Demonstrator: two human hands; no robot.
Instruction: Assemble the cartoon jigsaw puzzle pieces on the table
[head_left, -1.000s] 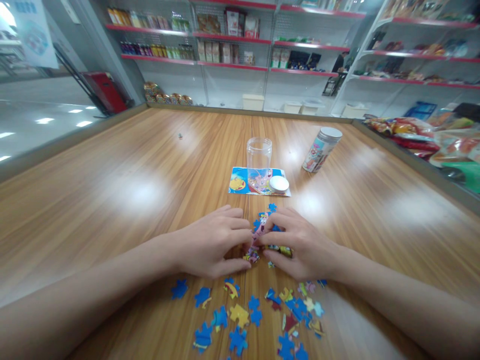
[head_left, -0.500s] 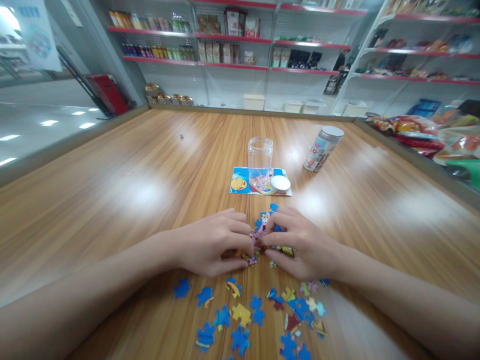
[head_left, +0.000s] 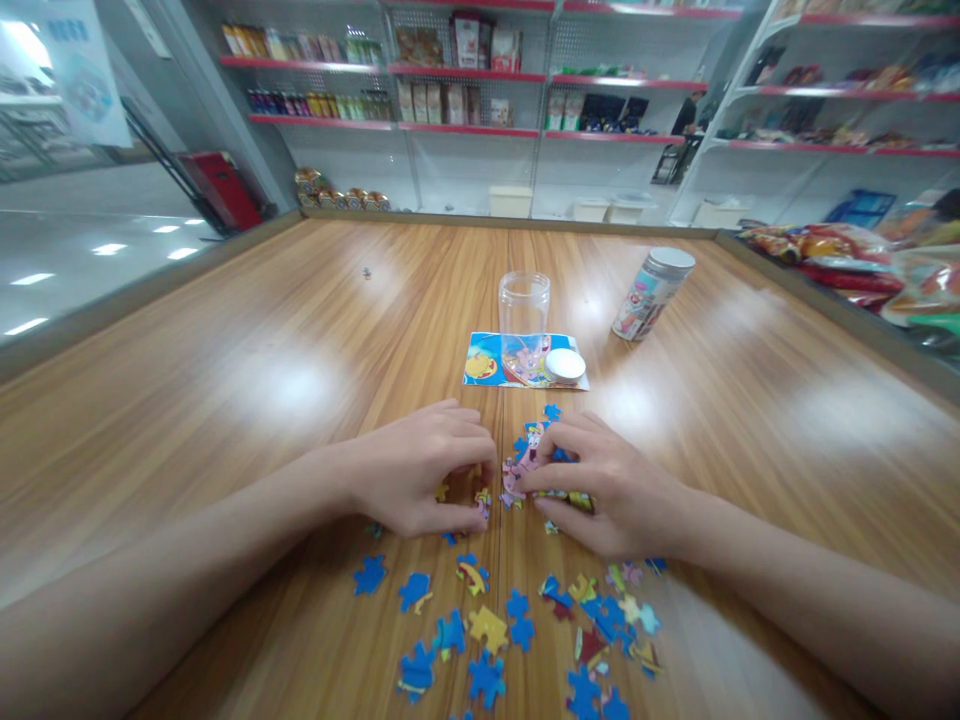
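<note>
My left hand (head_left: 424,470) is closed in a pinch on a small pink and yellow puzzle piece (head_left: 482,503), low over the table. Its fingers partly cover a few other pieces. A short gap to the right lies a joined section of jigsaw puzzle (head_left: 517,478), with a pink cartoon figure on it. My right hand (head_left: 600,485) is curled over that section, fingertips pressing on its pink part, and hides much of its right side. Loose blue puzzle pieces (head_left: 487,680), a yellow piece (head_left: 487,628) and several mixed ones are scattered nearer to me.
Beyond my hands lies a printed picture sheet (head_left: 480,362), with a clear plastic jar (head_left: 523,310) and a white lid (head_left: 565,366) on it. A printed canister (head_left: 651,295) stands to the right. Bagged goods (head_left: 832,260) lie past the right edge; stocked shelves (head_left: 465,130) line the back.
My left hand has drawn back slightly to the left with the small puzzle piece, opening a gap from the joined section. My right hand stays on that section.
</note>
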